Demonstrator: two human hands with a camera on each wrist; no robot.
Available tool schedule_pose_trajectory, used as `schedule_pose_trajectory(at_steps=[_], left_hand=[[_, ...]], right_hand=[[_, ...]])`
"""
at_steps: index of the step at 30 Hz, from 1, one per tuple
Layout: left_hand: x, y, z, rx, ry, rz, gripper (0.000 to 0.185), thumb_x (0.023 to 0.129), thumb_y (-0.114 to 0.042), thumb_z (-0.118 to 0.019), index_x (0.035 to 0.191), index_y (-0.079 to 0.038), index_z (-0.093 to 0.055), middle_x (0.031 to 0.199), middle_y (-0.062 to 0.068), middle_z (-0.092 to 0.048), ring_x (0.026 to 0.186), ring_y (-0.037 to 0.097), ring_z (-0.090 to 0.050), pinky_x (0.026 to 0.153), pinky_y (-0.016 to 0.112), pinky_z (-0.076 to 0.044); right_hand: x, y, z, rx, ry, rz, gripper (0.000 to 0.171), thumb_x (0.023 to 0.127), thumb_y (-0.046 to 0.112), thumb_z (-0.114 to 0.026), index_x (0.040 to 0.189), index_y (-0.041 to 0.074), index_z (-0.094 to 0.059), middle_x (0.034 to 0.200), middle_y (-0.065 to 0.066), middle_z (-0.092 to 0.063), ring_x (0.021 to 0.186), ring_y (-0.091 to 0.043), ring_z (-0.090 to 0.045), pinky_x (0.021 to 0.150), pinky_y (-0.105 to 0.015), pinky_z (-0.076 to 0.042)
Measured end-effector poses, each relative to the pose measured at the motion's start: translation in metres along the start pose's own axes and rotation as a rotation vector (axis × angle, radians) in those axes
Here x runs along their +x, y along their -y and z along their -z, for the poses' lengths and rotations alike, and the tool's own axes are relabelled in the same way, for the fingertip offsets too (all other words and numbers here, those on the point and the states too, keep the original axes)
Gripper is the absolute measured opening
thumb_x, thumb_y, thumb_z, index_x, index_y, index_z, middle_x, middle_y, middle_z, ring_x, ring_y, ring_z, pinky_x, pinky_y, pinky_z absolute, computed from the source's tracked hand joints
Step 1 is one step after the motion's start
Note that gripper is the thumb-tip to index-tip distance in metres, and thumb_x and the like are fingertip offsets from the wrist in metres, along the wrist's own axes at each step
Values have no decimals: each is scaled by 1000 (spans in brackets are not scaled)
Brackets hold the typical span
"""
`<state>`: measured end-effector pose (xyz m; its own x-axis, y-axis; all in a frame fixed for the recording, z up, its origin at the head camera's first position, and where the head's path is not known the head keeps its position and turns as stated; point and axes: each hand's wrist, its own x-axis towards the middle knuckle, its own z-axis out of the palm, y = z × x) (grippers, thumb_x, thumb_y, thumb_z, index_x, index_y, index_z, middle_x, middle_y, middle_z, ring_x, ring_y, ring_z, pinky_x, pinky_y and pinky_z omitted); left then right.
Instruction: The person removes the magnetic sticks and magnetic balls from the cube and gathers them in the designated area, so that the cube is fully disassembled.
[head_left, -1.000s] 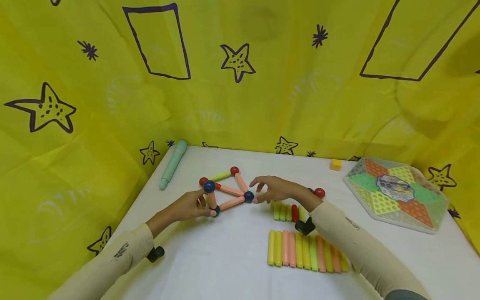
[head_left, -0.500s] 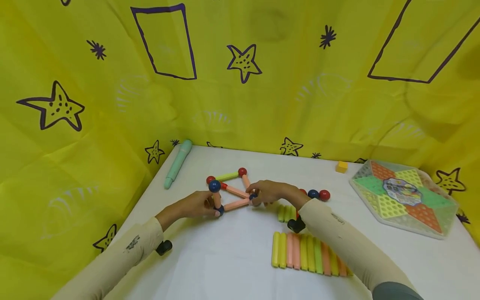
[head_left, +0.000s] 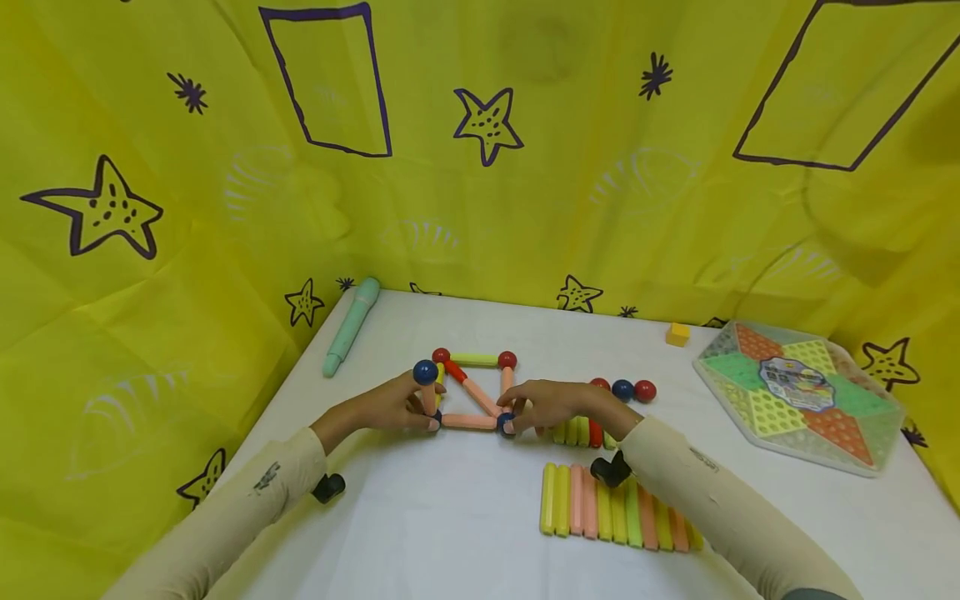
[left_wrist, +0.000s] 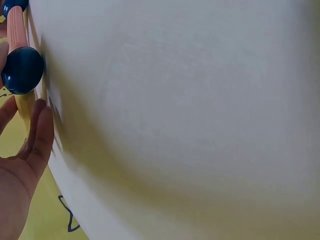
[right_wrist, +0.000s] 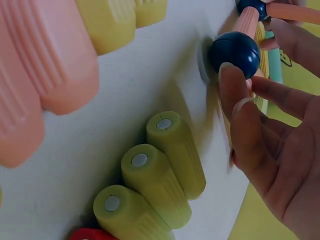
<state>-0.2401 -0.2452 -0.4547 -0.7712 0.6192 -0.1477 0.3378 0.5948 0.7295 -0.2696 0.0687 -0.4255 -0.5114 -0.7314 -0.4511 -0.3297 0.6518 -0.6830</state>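
A frame (head_left: 480, 395) of rods and balls lies on the tabletop (head_left: 420, 525) between the person's two hands, four-sided and crossed by a partly red diagonal. At the frame's near-left corner an upright rod (head_left: 428, 400) carries a top ball (head_left: 425, 372) in blue. The left hand (head_left: 386, 406) grips that corner, its thumb against the lower ball (left_wrist: 22, 71); exactly where every fingertip bears is hidden. The right hand (head_left: 551, 402) pinches the blue corner ball (right_wrist: 235, 52) at the frame's near-right corner between thumb and finger.

The step in hand looks like squaring and steadying the base, with the near side turned toward the person. Only one upright shows, so the build seems at an early stage of gaining height.

Just right of the frame lies the short row (head_left: 572, 432) of rods, one of them red; the long row (head_left: 585, 500) is right of the frame and nearer the person. Three loose balls (head_left: 622, 390) sit right of the frame, beyond the short row. The hexagonal case (head_left: 795, 383) is well to its right.

The next move probably calls for the right hand to let go gently and fetch another rod for a second upright, while the left steadies the first. A careless tug could skew the corners, as the joints likely pivot.
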Motion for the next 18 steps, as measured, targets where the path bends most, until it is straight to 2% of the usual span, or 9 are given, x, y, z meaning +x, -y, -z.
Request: schedule_pose_trajectory(at_steps=[3, 6, 8, 12, 16, 18], left_hand=[[1, -1, -1, -32, -12, 23, 35, 88, -24, -79, 112, -10, -58, 143, 19, -55, 111, 26, -66, 99, 44, -52], [1, -2, -1, -55, -22, 29, 26, 88, -22, -80, 102, -12, -60, 142, 18, -55, 111, 27, -66, 99, 46, -52], [2, -1, -2, -67, -27, 17, 22, 88, -22, -80, 96, -13, -61, 142, 18, -55, 112, 29, -67, 100, 48, -51], [2, 0, -4, -87, -41, 5, 25, 87, -23, -81, 97, -13, -61, 142, 19, -54, 112, 29, -67, 102, 51, -49], [1, 0, -6, -103, -53, 23, 37, 86, -22, -81, 112, -8, -59, 142, 18, -54, 112, 28, -66, 101, 49, -50], [1, 0, -7, -107, -58, 28, 45, 86, -20, -81, 121, -6, -56, 142, 18, -55, 110, 28, -66, 99, 47, -52]], right_hand=[[-1, 0, 1, 0, 16, -5, 51, 98, 26, -66, 143, 9, -52, 120, -8, -62, 73, -19, -65, 71, -31, -57], [-2, 3, 6, -27, 16, 1, 48, 99, 27, -64, 143, 9, -52, 122, -10, -62, 74, -20, -68, 72, -32, -57], [-3, 7, 11, -50, -4, 40, 46, 101, 26, -62, 141, 7, -53, 121, -12, -64, 75, -23, -69, 72, -32, -57], [1, 19, 21, -62, -110, 175, 42, 102, 23, -60, 138, 2, -55, 112, -12, -68, 76, -32, -70, 70, -35, -57], [14, 37, 24, -20, -235, 285, 38, 101, 22, -62, 133, 2, -59, 112, -13, -67, 78, -37, -69, 74, -42, -58], [21, 47, 22, 10, -290, 320, 36, 99, 21, -65, 131, 5, -60, 116, -14, -66, 80, -38, -69, 73, -38, -58]])
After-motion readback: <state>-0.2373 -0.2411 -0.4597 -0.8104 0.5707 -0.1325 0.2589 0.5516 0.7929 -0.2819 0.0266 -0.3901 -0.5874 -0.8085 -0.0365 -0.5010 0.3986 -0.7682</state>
